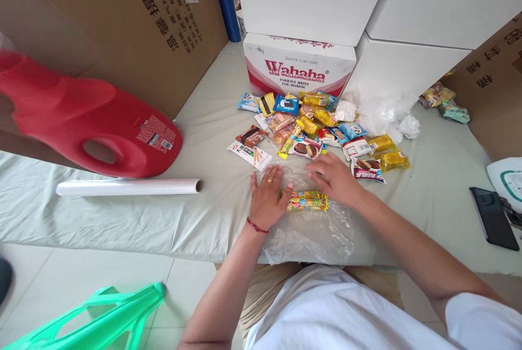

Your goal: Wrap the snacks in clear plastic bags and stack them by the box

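Observation:
My left hand (267, 195) lies flat, fingers stretched, on a clear plastic bag (314, 230) spread on the cloth-covered surface (204, 122). My right hand (332, 177) rests palm down on the bag's far edge, fingers extended toward the left. Between the hands, on or in the bag, lie two long yellow candy packets (308, 201). Just beyond the hands is a pile of several wrapped snacks (310, 124).
A roll of clear film (128, 187) and a big red jug (93, 119) lie at the left. A Wahaha carton (299, 67), white boxes (408, 18) and cardboard boxes (122, 18) stand behind. Crumpled plastic (387, 111), a black phone (493, 218), a green stool (101, 317) below left.

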Action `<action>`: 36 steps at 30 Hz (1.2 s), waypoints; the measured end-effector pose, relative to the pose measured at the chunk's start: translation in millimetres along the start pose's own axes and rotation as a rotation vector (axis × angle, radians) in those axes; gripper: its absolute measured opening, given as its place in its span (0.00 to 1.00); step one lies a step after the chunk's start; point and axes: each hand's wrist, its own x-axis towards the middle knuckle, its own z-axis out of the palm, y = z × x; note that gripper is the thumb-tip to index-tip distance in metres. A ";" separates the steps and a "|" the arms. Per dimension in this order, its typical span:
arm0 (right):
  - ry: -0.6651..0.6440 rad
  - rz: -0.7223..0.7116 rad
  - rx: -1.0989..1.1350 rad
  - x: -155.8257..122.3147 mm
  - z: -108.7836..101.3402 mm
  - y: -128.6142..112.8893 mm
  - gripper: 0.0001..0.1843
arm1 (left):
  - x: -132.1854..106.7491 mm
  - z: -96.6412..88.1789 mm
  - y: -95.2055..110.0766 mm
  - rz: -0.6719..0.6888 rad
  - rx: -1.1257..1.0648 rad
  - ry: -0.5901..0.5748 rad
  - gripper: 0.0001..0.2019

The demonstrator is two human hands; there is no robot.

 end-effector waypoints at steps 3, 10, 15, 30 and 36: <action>-0.047 -0.057 -0.231 60.8 0.6 13.4 0.17 | 0.4 0.3 -1.2 0.002 0.011 -0.002 0.28; -0.178 -0.192 -0.456 128.4 -2.6 17.5 0.22 | 0.4 1.0 -0.5 -0.004 -0.007 0.005 0.28; 0.058 -0.068 -0.303 71.8 -34.8 15.7 0.15 | -0.8 0.5 1.8 0.002 -0.016 0.016 0.29; -0.245 0.080 0.169 -20.7 18.0 -19.5 0.16 | -2.4 3.3 -4.9 -0.034 -0.150 0.074 0.29; -0.127 0.009 0.231 -18.0 15.8 -4.8 0.19 | -3.5 3.6 -0.5 0.004 -0.054 0.103 0.26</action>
